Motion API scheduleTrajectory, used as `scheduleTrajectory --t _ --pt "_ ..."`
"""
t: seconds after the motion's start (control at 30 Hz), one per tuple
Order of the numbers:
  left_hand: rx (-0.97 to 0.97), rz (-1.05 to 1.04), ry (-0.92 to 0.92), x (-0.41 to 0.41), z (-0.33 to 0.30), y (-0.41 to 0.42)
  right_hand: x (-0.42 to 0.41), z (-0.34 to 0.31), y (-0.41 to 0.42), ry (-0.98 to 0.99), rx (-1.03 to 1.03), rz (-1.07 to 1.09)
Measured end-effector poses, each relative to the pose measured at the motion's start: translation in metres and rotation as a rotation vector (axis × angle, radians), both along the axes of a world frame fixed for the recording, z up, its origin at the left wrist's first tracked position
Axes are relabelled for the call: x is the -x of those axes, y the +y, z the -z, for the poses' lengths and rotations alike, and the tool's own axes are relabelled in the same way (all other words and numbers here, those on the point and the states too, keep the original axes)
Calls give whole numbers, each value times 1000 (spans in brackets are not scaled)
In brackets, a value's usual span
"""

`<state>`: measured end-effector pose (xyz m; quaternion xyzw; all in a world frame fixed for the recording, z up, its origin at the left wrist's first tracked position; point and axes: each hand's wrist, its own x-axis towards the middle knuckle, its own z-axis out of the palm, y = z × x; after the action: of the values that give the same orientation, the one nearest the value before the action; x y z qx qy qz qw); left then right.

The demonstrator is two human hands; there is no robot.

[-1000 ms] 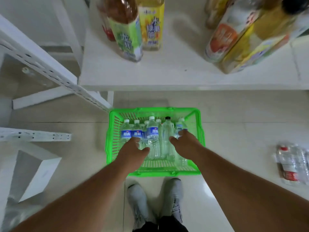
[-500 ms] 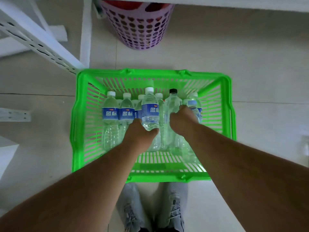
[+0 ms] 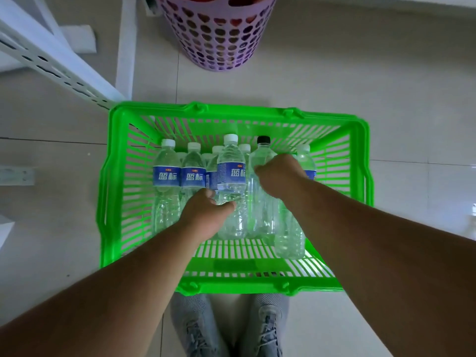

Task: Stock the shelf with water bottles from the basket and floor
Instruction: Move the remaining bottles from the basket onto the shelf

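Toward the far wall of the green basket (image 3: 113, 176), the left hand (image 3: 206, 215) grips a blue-labelled bottle (image 3: 231, 176), upright, cap up; the right hand (image 3: 279, 176) curls around a black-capped bottle (image 3: 260, 161), also upright.

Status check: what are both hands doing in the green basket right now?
Left hand grips a blue-label bottle. Right hand grips the black-capped bottle. Both bottles not yet out of the green basket. Nothing blocking.
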<state>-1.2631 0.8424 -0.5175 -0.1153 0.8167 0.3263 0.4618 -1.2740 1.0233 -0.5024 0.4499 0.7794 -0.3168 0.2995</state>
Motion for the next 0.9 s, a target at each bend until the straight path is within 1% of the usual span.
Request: scheduleTrajectory --t 0.03,0.1,0.17,0.27,0.37,0.43,0.53,0.63,0.77,0.9 --pt "-3 4 -6 0 -2 1 2 3 0 -4 19 26" --pt "-10 22 -14 0 -3 5 3 4 3 -45 -10 26" --pt "-1 50 -23 1 -1 7 4 5 9 -6 14 44" --pt "36 68 -23 4 4 8 3 5 12 -23 68 -37" --pt "65 45 -33 5 7 9 4 6 10 -57 71 -92" --pt "81 34 -48 6 10 10 4 8 9 -23 130 -66" --pt "47 -2 -50 9 11 8 5 8 7 43 224 41" --pt "12 -45 -87 8 7 1 2 4 6 76 273 58" --pt "-53 -89 -71 6 -21 -14 -10 -19 4 137 384 89" --pt "-139 -156 -1 5 -76 -29 -18 -72 -5 270 426 66"
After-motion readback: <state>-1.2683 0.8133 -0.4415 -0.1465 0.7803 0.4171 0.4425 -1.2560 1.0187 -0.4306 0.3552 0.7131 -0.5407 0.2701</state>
